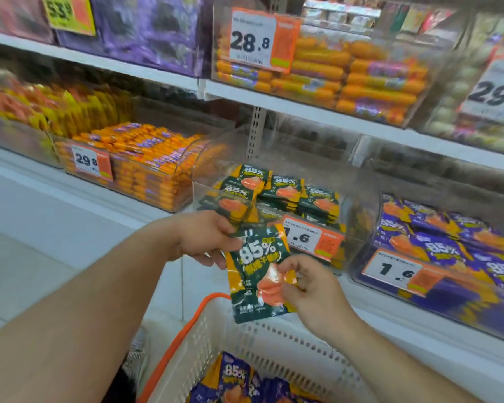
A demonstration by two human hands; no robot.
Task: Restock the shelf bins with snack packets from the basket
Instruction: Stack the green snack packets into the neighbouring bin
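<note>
Fingers of both hands pinch one green packet [256,274]: left hand [204,237] on its top corner, right hand [309,289] on its right edge. Packet hangs upright above the basket [274,338], just before the clear bin [358,199] of matching green packets, likely squared up for placing. Purple packets [239,379] wait in the basket.

Two bare forearms were seen, no sleeves worn; left hand [200,237] at 9 o'clock, right hand [309,289] at 3 o'clock. A patterned shoe [136,354] was partly visible.
</note>
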